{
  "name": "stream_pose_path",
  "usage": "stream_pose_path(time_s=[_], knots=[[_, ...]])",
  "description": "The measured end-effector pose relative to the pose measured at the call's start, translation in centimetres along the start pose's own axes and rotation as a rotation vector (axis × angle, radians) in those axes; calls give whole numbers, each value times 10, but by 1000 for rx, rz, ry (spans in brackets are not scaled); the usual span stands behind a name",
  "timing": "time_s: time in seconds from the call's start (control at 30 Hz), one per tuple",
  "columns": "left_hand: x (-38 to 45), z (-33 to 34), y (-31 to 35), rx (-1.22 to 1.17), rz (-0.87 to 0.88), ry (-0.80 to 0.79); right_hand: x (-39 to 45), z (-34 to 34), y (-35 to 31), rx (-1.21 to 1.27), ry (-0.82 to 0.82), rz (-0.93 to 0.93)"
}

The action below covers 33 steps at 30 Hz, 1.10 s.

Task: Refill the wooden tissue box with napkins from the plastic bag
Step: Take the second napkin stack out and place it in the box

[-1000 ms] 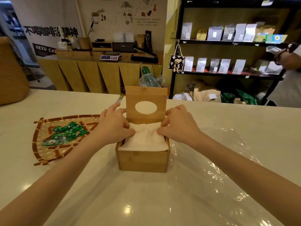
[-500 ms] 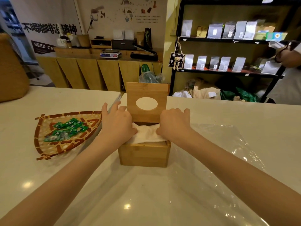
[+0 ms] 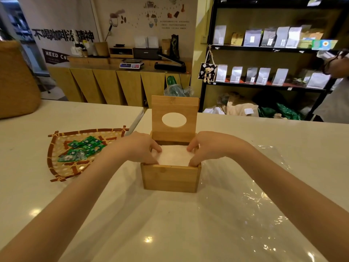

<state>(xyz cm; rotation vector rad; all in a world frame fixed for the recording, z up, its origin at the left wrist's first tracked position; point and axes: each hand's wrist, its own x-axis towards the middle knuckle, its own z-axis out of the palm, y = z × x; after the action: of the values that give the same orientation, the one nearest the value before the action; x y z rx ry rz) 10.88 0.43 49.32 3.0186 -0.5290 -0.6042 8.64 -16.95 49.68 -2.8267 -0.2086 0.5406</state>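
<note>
The wooden tissue box stands in the middle of the white counter, its lid with an oval hole hinged upright at the back. A white stack of napkins lies inside, just below the rim. My left hand presses on the stack's left edge with fingers reaching into the box. At the right edge my right hand does the same. The clear plastic bag lies flat and see-through on the counter, to the right of the box and in front of it.
A woven bamboo tray with several green sachets sits left of the box. A large woven basket stands at the far left. Behind the counter are wooden cabinets and black shelves. Another person stands at the right edge.
The napkin stack stood above the rim a second ago and now sits lower inside the box. Both hands have slid to the stack's sides with fingers tucked in.
</note>
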Motion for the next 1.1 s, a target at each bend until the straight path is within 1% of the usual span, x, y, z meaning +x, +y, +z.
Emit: stream_pose_path(time_s=[0.2, 0.3, 0.43, 0.53, 0.6, 0.63, 0.67, 0.7, 0.73, 0.77, 0.83, 0.87, 0.9, 0.97, 1.03, 1.1], knots=[[19, 10, -5, 40, -56, 80, 10, 7, -9, -148, -9, 37], [22, 12, -5, 125, -102, 77, 15, 10, -13, -211, 11, 72], [26, 12, -5, 136, -107, 42, 16, 12, -17, -272, 31, 99], [26, 12, -4, 119, -104, 37, 17, 14, -15, -243, 27, 98], [20, 6, -3, 80, -62, -3, 11, 10, -13, -211, -3, 67], [13, 1, -3, 46, -36, -26, 7, 5, -11, -188, -12, 41], [6, -5, -4, -18, -20, -16, 2, -4, -7, -157, 1, 7], [-2, -13, -7, -116, -15, 42, -4, -14, -3, -93, 59, -32], [-10, -22, -10, -231, -2, 151, -10, -26, 1, 6, 157, -59], [-16, -30, -12, -324, 25, 297, -15, -37, 5, 115, 290, -77], [-20, -41, -11, -395, 80, 585, -14, -51, 11, 254, 579, -80], [-18, -44, -8, -401, 107, 681, -10, -53, 11, 266, 678, -85], [-14, -45, -4, -393, 135, 728, -5, -53, 9, 246, 724, -108], [-3, -43, 3, -328, 170, 716, 8, -44, 6, 192, 691, -167], [10, -35, 3, -224, 161, 692, 20, -32, 6, 176, 645, -217], [21, -24, 0, -131, 157, 731, 27, -22, 10, 174, 679, -267]])
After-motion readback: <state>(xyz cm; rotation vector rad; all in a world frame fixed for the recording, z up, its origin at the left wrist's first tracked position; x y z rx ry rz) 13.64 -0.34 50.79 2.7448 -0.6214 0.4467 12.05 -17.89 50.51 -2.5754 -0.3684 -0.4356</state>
